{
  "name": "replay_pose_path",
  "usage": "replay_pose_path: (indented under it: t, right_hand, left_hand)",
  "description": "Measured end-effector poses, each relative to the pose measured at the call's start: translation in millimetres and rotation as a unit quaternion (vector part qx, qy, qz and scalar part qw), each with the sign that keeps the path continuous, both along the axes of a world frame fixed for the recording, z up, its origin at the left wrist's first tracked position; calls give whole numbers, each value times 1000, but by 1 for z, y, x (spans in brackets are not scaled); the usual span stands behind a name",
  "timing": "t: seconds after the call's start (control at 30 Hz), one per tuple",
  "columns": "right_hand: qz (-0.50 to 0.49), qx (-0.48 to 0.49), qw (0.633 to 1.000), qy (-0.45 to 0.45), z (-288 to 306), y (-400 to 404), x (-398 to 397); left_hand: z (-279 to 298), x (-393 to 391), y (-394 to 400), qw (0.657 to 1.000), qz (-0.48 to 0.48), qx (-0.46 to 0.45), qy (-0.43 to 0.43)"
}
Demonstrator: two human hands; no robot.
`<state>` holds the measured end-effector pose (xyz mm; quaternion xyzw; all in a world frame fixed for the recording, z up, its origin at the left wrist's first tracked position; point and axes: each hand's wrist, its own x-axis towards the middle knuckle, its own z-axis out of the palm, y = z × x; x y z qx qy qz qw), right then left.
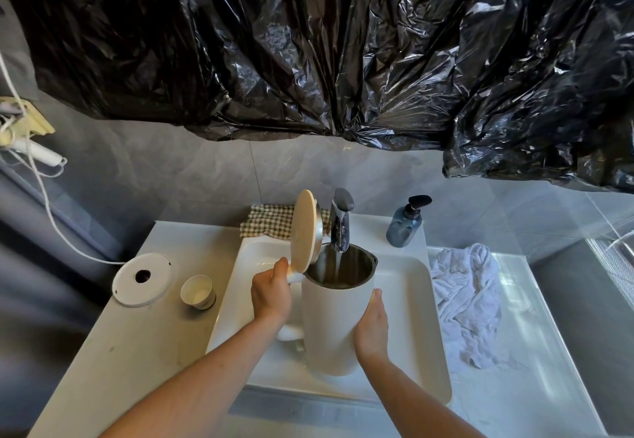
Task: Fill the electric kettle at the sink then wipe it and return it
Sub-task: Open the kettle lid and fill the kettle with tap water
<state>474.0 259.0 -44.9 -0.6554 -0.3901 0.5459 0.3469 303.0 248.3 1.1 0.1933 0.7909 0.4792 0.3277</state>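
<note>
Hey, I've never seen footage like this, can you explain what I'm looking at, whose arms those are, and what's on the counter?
There is one picture, from a camera worn on a person's head, looking down at their own bare hands; no machine is involved. The left hand grips the handle of a white kettle with its lid flipped up. The right hand rests flat against its side. The faucet runs water into it over the sink. On the counter: the kettle's round base, a small cup, a checked cloth, a soap bottle and a white towel.
</note>
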Motion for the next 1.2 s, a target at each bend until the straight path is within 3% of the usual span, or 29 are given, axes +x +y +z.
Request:
replay_pose_path:
  t: [1.2]
  right_hand:
    - [1,-3,1000,-5,-14,4,0]
  left_hand:
    - [6,3,-1,1000,5,1,-1]
